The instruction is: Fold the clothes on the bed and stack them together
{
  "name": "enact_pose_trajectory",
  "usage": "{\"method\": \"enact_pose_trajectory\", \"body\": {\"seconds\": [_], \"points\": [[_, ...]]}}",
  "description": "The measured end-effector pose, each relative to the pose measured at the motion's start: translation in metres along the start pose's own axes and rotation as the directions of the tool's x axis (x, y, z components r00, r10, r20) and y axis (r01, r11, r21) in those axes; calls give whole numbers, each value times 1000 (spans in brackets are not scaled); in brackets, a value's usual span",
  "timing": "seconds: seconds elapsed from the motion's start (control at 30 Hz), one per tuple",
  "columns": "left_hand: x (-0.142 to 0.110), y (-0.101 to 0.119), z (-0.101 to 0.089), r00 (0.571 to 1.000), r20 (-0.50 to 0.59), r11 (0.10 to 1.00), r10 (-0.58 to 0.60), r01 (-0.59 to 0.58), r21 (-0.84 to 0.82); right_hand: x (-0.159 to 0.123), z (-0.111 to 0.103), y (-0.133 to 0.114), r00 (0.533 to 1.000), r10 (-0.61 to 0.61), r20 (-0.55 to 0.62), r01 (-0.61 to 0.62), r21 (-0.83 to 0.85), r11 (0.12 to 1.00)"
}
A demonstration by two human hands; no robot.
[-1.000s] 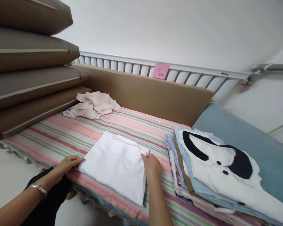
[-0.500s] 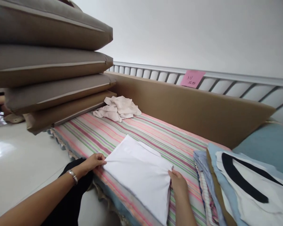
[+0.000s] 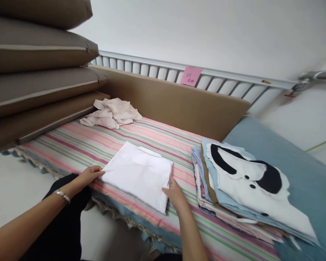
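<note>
A folded white shirt lies on a striped cloth that covers the bed-like surface. My left hand, with a silver bracelet on its wrist, pinches the shirt's left corner between thumb and fingers. At the opposite edge my right hand has its thumb on top and its fingers at the side, gripping the fabric. To the right of that hand stands a stack of folded clothes, topped by a white piece with black patches.
A crumpled pale cloth lies at the back left, beside piled grey-brown cushions. A brown board runs along the back below a radiator with a pink note. Blue fabric covers the right side.
My view has turned right, bringing the whole clothes stack into sight. The shirt lies flatter, and my right hand has slid from its corner down along the right edge. My left hand keeps its corner.
</note>
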State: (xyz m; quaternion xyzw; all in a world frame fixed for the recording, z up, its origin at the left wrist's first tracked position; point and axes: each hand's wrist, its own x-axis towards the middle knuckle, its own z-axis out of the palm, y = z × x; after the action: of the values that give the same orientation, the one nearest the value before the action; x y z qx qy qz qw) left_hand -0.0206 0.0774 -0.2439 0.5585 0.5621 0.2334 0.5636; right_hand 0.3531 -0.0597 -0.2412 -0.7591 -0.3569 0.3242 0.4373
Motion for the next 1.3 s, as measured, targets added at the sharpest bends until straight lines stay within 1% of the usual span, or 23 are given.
{"method": "enact_pose_trajectory", "body": {"seconds": [0.13, 0.2, 0.23, 0.27, 0.3, 0.33, 0.37, 0.4, 0.43, 0.47, 0.5, 0.57, 0.6, 0.63, 0.7, 0.77, 0.87, 0.9, 0.97, 1.03, 1.1, 1.2, 1.3], "points": [[3, -3, -1, 999, -11, 998, 35, -34, 48, -15, -4, -5, 999, 42, 5, -41, -139, 989], [2, 2, -1, 991, -101, 988, 92, -79, 132, -21, -12, -12, 999, 49, -10, -50, -203, 978], [0, 7, 0, 971, -179, 974, 158, -122, 192, -24, -15, -17, 999, 36, -41, -45, -251, 967], [-3, 13, 2, 934, -259, 949, 247, -179, 261, -26, -16, -22, 997, -3, -83, -23, -305, 952], [-7, 21, 6, 881, -318, 911, 349, -241, 334, -27, -14, -27, 990, -75, -121, 27, -357, 934], [-11, 30, 14, 824, -343, 863, 451, -304, 402, -28, -10, -31, 974, -173, -146, 102, -400, 911], [-14, 38, 24, 775, -321, 805, 544, -375, 459, -28, -2, -35, 949, -278, -151, 191, -430, 882], [-16, 46, 37, 746, -259, 746, 613, -440, 499, -27, 8, -38, 918, -372, -135, 280, -444, 851], [-17, 53, 53, 726, -170, 685, 667, -506, 525, -25, 20, -39, 890, -443, -109, 353, -451, 819], [-17, 58, 69, 709, -50, 614, 704, -572, 544, -22, 32, -39, 869, -489, -81, 398, -475, 785], [-14, 61, 86, 687, 70, 538, 723, -624, 566, -18, 44, -37, 859, -508, -59, 408, -521, 750], [-5, 61, 112, 659, 270, 383, 702, -669, 637, -10, 61, -30, 866, -498, -35, 356, -656, 665], [1, 60, 119, 661, 323, 321, 678, -661, 678, -5, 66, -26, 876, -481, -41, 307, -722, 620], [9, 57, 122, 672, 343, 277, 656, -637, 719, -1, 67, -21, 885, -462, -57, 252, -777, 578], [25, 53, 116, 707, 318, 238, 632, -568, 788, 5, 65, -14, 893, -437, -106, 151, -845, 514], [40, 50, 99, 743, 261, 252, 616, -500, 829, 9, 59, -9, 891, -434, -132, 96, -880, 465], [57, 51, 71, 780, 186, 350, 597, -462, 815, 12, 55, -7, 889, -440, -123, 79, -907, 415], [61, 53, 63, 784, 152, 410, 602, -467, 784, 13, 55, -6, 887, -446, -121, 79, -911, 405], [69, 60, 51, 804, 9, 595, 595, -448, 668, 14, 56, -5, 881, -458, -118, 82, -916, 393], [79, 70, 42, 841, -163, 768, 515, -369, 523, 15, 56, -4, 876, -467, -117, 87, -916, 392], [93, 84, 37, 886, -251, 868, 389, -261, 423, 15, 56, -3, 876, -467, -120, 87, -913, 398], [117, 102, 38, 950, -229, 917, 210, -111, 382, 16, 55, -1, 873, -471, -126, 92, -907, 412], [135, 115, 44, 977, -211, 928, 32, 50, 370, 16, 55, 0, 870, -475, -132, 99, -897, 430]]}}
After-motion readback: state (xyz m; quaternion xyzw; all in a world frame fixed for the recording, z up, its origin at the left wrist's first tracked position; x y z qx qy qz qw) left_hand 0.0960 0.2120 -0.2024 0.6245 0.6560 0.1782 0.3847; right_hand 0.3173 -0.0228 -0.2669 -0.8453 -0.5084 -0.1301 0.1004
